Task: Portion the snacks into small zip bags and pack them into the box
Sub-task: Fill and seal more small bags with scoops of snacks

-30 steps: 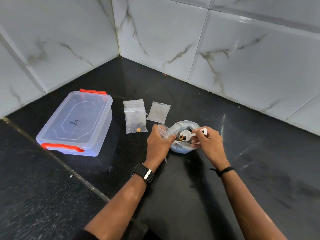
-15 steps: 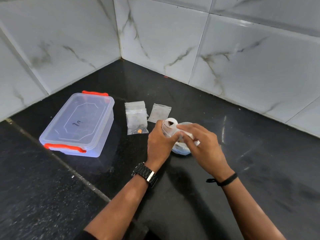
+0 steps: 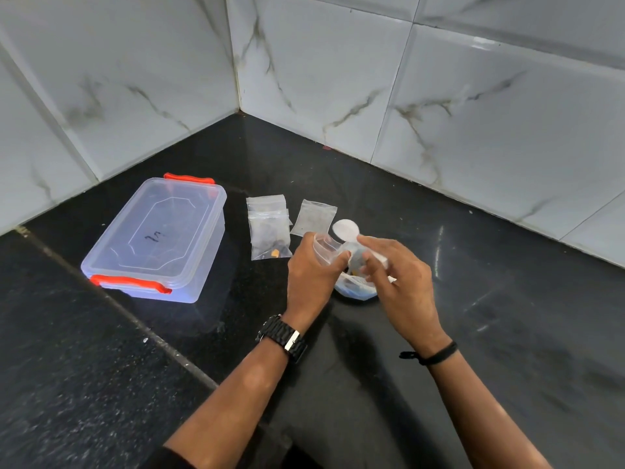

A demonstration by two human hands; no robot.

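My left hand (image 3: 313, 272) grips a small clear zip bag (image 3: 326, 248) and holds its mouth open. My right hand (image 3: 397, 275) holds a white plastic spoon (image 3: 345, 229) by the handle, its bowl raised just above that bag. Under both hands lies the large clear snack bag (image 3: 356, 287) with dark and orange pieces inside. A filled small zip bag (image 3: 269, 233) rests on a few flat ones to the left, and an empty zip bag (image 3: 314, 218) lies beside it. The clear box (image 3: 152, 238) with red latches stands closed at the left.
Everything rests on a black stone counter (image 3: 490, 299) in a corner of white marble-look tiled walls (image 3: 338, 79). A seam (image 3: 111, 306) in the counter runs diagonally in front of the box.
The spoon came up out of the large snack bag, swung left and now sits over the small bag in my left hand. The left hand stayed almost still.
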